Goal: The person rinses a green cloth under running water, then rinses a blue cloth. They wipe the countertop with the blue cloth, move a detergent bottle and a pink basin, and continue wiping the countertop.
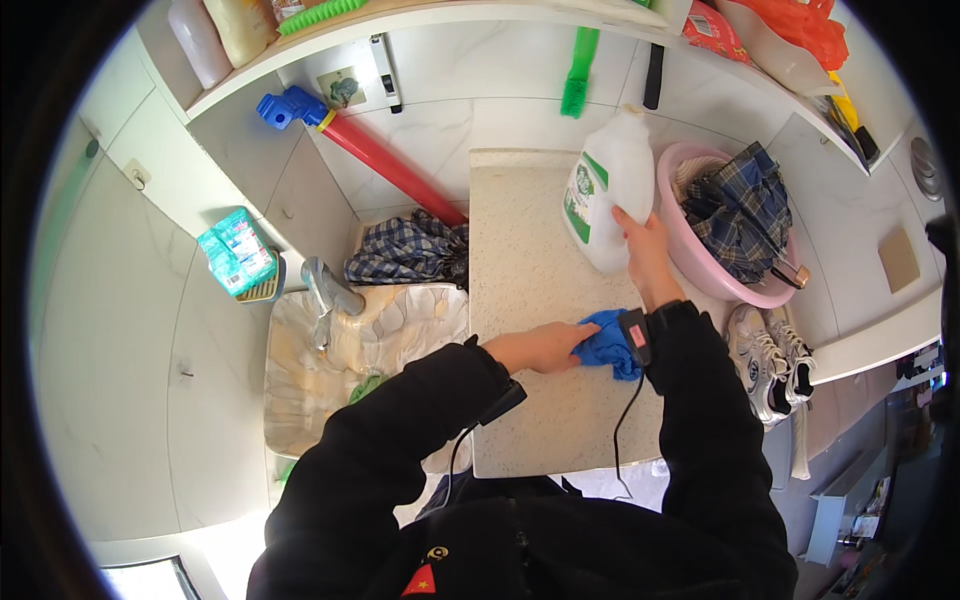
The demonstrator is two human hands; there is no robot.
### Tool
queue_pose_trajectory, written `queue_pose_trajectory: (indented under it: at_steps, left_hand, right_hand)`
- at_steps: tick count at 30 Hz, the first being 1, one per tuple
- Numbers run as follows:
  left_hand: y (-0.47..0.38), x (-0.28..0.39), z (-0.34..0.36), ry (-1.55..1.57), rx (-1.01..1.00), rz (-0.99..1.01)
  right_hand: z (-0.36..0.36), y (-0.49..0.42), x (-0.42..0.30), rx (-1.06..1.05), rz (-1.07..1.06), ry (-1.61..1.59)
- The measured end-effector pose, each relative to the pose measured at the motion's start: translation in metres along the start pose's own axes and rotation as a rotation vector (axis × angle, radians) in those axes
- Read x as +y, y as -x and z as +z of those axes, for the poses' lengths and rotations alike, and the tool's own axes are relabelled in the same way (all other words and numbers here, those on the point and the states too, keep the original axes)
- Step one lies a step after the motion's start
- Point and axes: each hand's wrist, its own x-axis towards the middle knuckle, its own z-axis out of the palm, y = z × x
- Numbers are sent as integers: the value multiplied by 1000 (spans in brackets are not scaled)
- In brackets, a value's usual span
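A bunched blue cloth (609,349) lies on the speckled stone counter (525,255). My left hand (544,347) grips its left side, with one finger stretched over the top and other fingers partly hidden. Farther back, my right hand (646,251) holds a large white plastic jug (611,187) with a green-and-white label by its near right side. The jug leans in the view; whether its base touches the counter is hard to tell. My right wrist and its strapped-on device cover part of the cloth's right edge.
Left of the counter is a marbled sink (300,405) with a grey faucet (330,292). A pink basin (675,247) holding a plaid umbrella (739,214) stands right of the jug, with sneakers (761,360) nearer me. A red tube (390,161) leans behind; a shelf (450,11) overhangs the back.
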Motion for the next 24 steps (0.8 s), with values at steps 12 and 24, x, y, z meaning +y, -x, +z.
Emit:
queue_pose_trajectory:
  at_steps: [12,24]
  left_hand:
    - [80,14,-63,624,685,-156]
    - [110,28,-43,841,701,-154]
  right_hand:
    - [106,151,13,-144,-26,-258]
    - [50,171,2,-611,-285,509]
